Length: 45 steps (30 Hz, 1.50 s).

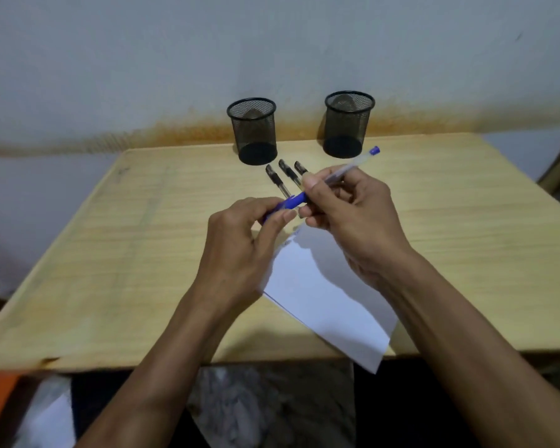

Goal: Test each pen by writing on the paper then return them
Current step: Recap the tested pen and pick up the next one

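A blue pen (353,164) with a clear barrel is held above the wooden table (126,253). My right hand (346,218) grips its barrel, and the blue end points up to the right. My left hand (240,240) pinches the pen's blue cap (293,201) at the lower end. Under both hands lies a white sheet of paper (324,305), its near corner hanging over the table's front edge. Three black-capped pens (280,181) lie side by side behind my hands, partly hidden by my right hand.
Two black mesh pen cups stand at the back of the table by the wall, one on the left (254,130) and one on the right (348,124); both look empty. The wall runs close behind them.
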Each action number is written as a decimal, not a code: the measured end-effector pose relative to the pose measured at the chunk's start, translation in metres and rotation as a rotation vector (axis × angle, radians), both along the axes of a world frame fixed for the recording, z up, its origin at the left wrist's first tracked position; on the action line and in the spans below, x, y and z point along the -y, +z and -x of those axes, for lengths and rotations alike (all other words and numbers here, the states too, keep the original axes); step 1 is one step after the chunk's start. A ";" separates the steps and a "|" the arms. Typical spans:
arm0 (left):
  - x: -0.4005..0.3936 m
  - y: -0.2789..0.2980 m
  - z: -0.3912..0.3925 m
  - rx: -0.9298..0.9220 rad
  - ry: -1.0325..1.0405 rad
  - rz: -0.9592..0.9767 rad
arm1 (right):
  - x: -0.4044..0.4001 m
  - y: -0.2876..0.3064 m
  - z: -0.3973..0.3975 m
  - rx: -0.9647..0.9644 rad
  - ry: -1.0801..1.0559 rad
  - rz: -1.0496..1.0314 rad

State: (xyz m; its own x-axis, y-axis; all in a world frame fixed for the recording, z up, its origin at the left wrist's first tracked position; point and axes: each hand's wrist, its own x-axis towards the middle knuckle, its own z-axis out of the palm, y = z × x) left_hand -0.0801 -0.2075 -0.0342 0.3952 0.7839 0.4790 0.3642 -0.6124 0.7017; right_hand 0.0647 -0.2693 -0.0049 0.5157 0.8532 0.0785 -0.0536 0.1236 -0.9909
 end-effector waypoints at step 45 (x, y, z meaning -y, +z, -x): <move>-0.038 -0.049 0.016 -0.423 -0.280 -0.315 | -0.041 -0.043 -0.044 0.277 0.131 0.140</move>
State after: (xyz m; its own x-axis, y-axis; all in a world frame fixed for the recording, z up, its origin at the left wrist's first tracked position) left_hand -0.0966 -0.1693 -0.0832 0.7737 0.4680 0.4270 0.3669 -0.8805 0.3003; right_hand 0.1089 -0.2279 -0.0483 0.3763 0.9232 0.0777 0.2140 -0.0050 -0.9768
